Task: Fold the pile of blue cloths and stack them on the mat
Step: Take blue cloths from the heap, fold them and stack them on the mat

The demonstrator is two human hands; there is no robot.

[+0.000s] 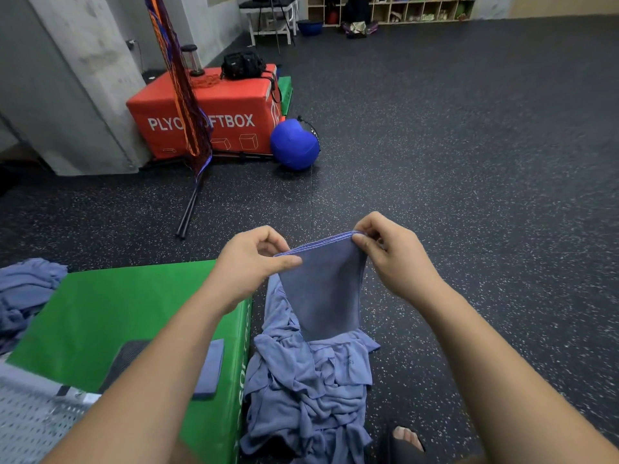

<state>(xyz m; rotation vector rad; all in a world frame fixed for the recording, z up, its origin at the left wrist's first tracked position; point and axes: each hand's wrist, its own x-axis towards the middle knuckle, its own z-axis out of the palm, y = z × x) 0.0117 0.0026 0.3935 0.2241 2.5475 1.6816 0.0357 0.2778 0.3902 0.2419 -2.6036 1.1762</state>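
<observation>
I hold one blue cloth (323, 289) up in the air, doubled over so that it hangs down. My left hand (251, 262) pinches its upper left corner and my right hand (392, 252) pinches its upper right corner. Under it a loose pile of blue cloths (311, 390) lies on the floor. To the left stands a green soft box (110, 313), and on it a dark mat (125, 356) with a folded blue cloth (209, 370), both partly hidden by my left forearm.
More crumpled blue cloths (23, 293) lie at the left edge. A red plyo box (207, 112) and a blue ball (294, 145) stand further back, with two black rods (189, 209) slanting across the speckled floor. A foot in a sandal (405, 440) is at bottom right.
</observation>
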